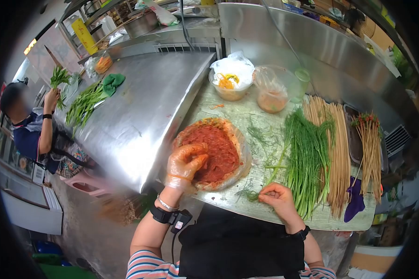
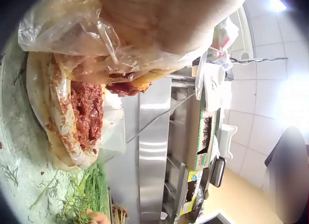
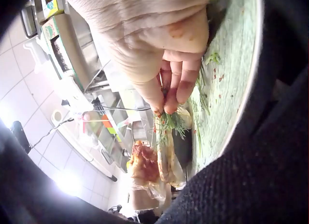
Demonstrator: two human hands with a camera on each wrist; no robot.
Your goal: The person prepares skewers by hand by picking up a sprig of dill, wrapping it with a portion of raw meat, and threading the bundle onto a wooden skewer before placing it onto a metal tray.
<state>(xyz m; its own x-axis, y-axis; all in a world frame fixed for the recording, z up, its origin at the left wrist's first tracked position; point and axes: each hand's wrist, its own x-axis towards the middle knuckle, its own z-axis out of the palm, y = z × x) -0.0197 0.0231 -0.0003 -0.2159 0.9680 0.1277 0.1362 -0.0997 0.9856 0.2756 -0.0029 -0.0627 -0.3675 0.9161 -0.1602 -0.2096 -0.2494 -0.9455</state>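
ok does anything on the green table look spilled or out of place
Mildly: herb scraps are strewn across the tabletop between the bowl of red paste and the herb bunch, and an orange shred lies in front of the white-lined tub. They look like stray bits.

Face [image 1: 15,100] blurred on the bystander [image 1: 29,137], red paste [image 1: 219,151] partly hidden by the gloved left hand [image 1: 188,162], dill sprig [image 3: 169,122] partly hidden by the pinching right hand [image 3: 154,48], yellow panel's [image 1: 83,37] lettering too small to read
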